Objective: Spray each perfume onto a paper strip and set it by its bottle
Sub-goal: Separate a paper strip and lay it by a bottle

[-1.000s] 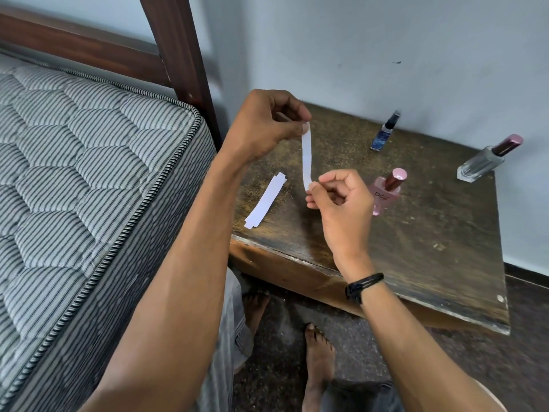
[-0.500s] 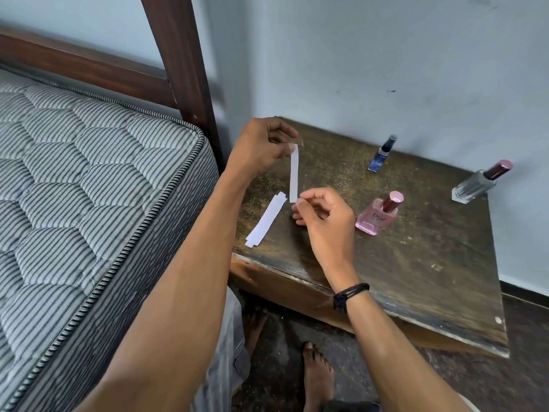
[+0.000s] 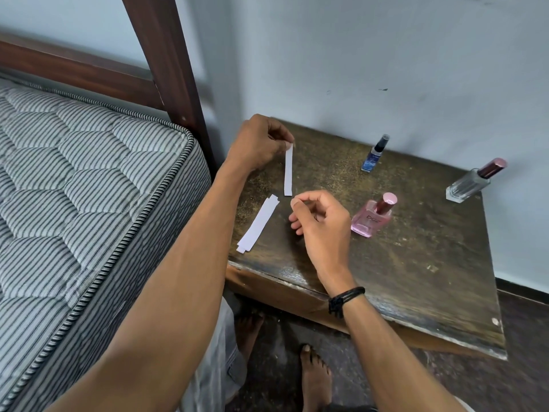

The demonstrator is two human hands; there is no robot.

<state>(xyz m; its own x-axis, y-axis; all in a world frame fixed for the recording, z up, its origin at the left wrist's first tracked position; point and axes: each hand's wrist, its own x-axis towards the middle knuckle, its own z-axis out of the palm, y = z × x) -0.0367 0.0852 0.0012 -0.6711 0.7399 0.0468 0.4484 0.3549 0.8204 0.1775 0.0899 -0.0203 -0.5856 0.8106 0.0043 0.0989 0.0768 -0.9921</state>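
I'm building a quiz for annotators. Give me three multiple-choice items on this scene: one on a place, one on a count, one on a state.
1. Where is the strip stack? A on the table; B on the bed; C on the floor.
2. How many bottles stand on the table? A two; B three; C four.
3. The single strip: A lies flat; B hangs from the left hand; C is crumpled.

Key: 1 A, it lies on the table near the left edge. 2 B, blue bottle, pink bottle, clear bottle. 3 B, the fingers pinch its top end.
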